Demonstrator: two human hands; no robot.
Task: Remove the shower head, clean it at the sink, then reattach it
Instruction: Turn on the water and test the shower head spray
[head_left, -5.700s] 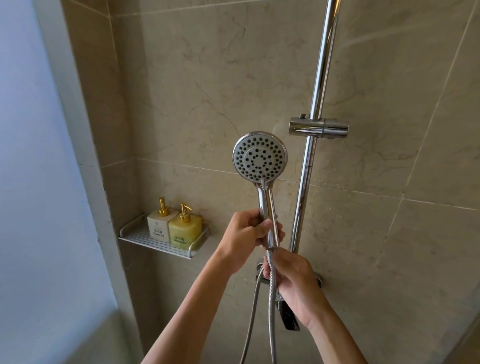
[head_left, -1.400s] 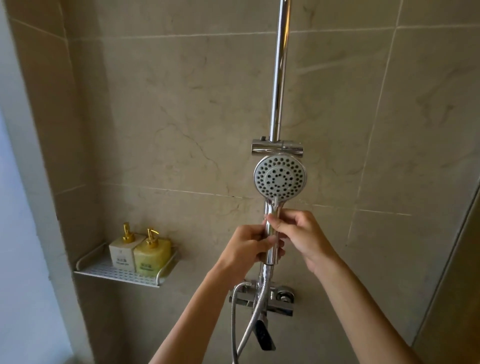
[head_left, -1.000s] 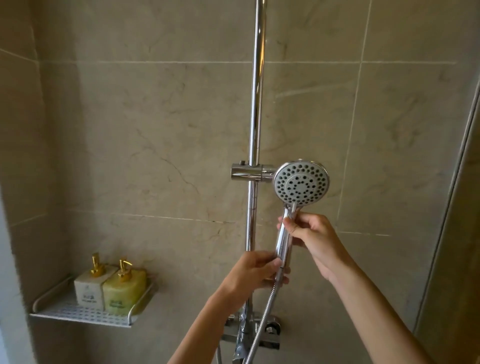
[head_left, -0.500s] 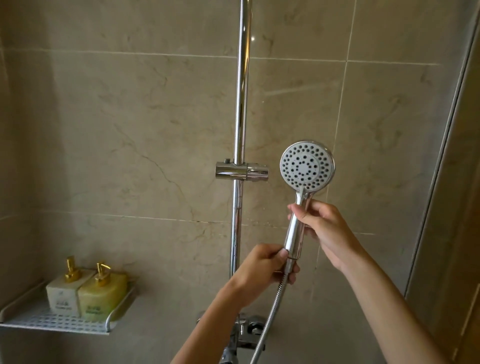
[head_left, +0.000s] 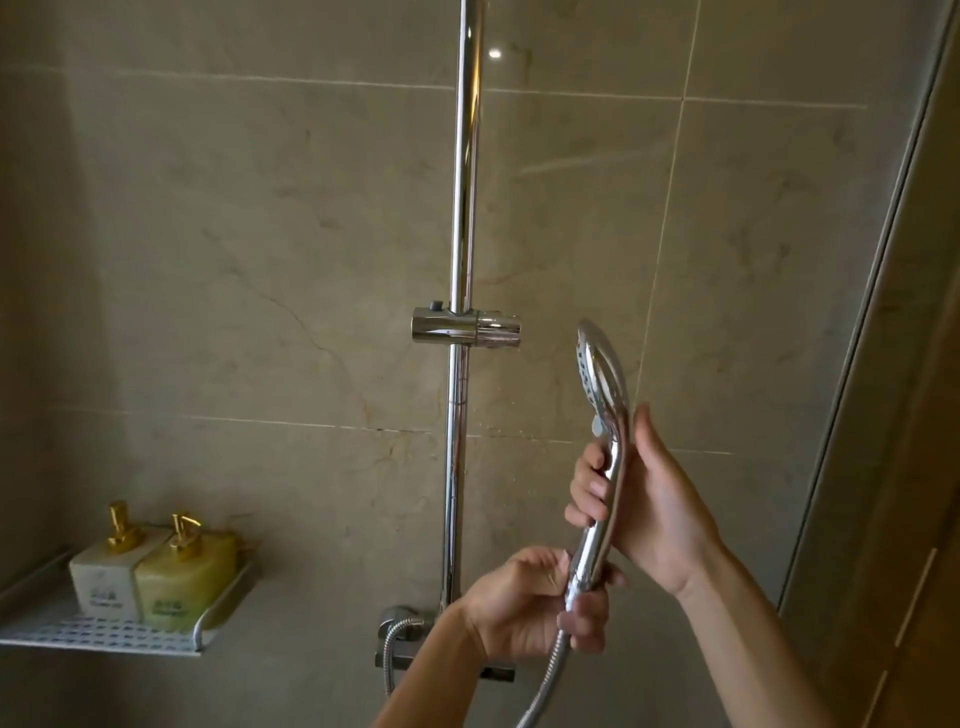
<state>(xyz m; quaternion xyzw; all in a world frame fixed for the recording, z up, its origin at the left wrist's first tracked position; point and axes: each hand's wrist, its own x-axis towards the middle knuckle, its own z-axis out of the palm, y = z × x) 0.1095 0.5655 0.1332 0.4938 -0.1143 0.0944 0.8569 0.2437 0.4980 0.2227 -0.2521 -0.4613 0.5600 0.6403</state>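
Your right hand has turned the shower head edge-on, fingers wrapped round its handle; below it, your left hand pinches the hose nut (probably unscrewing it).

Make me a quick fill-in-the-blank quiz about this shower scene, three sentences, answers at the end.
1. The right hand grips the shower head by its ____.
2. The left hand holds the joint where the handle meets the metal ____.
3. The two pump bottles on the corner shelf have ____-coloured pumps.

Missing words: handle; hose; gold
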